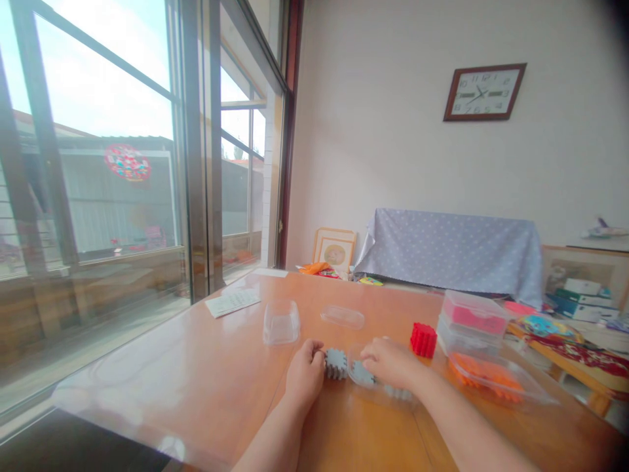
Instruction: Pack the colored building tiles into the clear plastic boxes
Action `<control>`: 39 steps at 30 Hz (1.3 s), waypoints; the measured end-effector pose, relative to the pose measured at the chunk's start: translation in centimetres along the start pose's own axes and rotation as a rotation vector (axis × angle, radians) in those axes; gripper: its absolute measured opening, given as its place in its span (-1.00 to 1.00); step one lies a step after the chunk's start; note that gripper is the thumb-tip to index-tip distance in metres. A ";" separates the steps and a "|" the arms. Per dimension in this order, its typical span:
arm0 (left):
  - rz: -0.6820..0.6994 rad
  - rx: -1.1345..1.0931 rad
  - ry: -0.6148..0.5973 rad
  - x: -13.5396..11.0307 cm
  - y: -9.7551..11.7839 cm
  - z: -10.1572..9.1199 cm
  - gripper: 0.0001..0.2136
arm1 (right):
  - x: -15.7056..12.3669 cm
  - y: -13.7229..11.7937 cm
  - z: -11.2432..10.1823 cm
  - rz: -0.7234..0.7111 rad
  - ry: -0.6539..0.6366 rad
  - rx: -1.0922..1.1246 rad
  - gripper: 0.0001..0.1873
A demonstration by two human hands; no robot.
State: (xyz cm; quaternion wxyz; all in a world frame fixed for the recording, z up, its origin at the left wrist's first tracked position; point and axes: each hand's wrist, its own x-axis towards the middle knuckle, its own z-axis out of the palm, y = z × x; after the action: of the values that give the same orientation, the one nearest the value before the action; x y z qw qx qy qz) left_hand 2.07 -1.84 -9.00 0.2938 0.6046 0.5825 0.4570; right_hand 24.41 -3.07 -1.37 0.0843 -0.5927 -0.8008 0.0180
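Observation:
My left hand [304, 373] rests on the wooden table [216, 380] with fingers curled against a small grey-blue toothed block [336, 362]. My right hand [390, 364] reaches into a clear plastic tray [354, 367] that holds more grey-blue pieces [362, 375], its fingers bent over them. A red toothed cube [423, 339] stands just right of my right hand.
An empty clear box [280, 322] and a clear lid [343, 316] lie further back. Stacked clear boxes with pink pieces [472, 321] and a tray of orange pieces [491, 379] sit at right. A paper sheet [232, 302] lies near the window. A covered sofa [452, 249] stands behind.

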 end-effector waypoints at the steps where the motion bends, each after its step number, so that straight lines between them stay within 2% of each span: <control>1: -0.001 0.000 -0.002 0.0 0.0 0.0 -0.74 | 0.1 -0.4 -0.2 0.005 0.046 0.012 -0.78; 3: 0.000 -0.002 0.002 -0.1 0.1 0.0 -0.75 | 0.4 -1.3 -0.5 -0.032 0.130 0.061 -0.74; 5: 0.000 -0.008 0.009 -0.1 0.1 0.0 -0.75 | 0.8 -2.5 -0.6 -0.114 0.157 0.127 -0.61; 7: -0.004 -0.015 0.006 -0.1 0.2 0.1 -0.75 | 1.1 -3.7 -0.8 -0.184 0.113 0.155 -0.44; 10: -0.019 -0.024 -0.007 -0.1 0.3 0.1 -0.75 | 1.5 -5.1 -0.8 -0.200 -0.002 0.129 -0.30; 13: -0.034 -0.028 -0.013 -0.1 0.5 -0.1 -0.76 | 1.9 -5.8 -0.7 -0.173 -0.067 0.082 -0.28; 17: -0.043 -0.023 -0.023 -0.2 0.6 -0.3 -0.76 | 2.4 -5.9 -0.2 -0.183 -0.053 0.064 -0.40; 22: -0.045 -0.024 -0.007 -0.2 0.5 -0.2 -0.74 | 2.5 -5.1 -0.6 -0.212 0.045 0.217 -0.33; 26: -0.046 -0.017 0.003 -0.1 0.0 0.1 -0.73 | 1.7 -2.9 -1.9 -0.199 0.143 0.311 -0.44; 29: -0.038 -0.002 0.004 0.0 -0.3 0.2 -0.72 | 0.9 -0.6 -2.0 -0.114 0.109 0.297 -0.52; 32: -0.034 0.008 0.001 -0.1 -0.2 0.1 -0.72 | 0.2 1.1 -1.1 -0.067 0.031 0.247 -0.60; 36: -0.052 0.002 -0.008 -0.4 0.4 -0.3 -0.72 | -0.3 1.6 0.6 -0.044 -0.011 0.243 -0.67; 39: -0.059 -0.006 -0.015 -0.5 0.8 -0.5 -0.73 | -0.4 1.4 1.2 -0.040 0.002 0.299 -0.64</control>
State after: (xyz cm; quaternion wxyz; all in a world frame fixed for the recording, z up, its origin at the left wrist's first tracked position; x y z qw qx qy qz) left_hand 2.02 -2.54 -8.20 0.3135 0.5897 0.5964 0.4453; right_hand 25.71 -2.97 -2.83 0.1725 -0.5573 -0.8009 0.1349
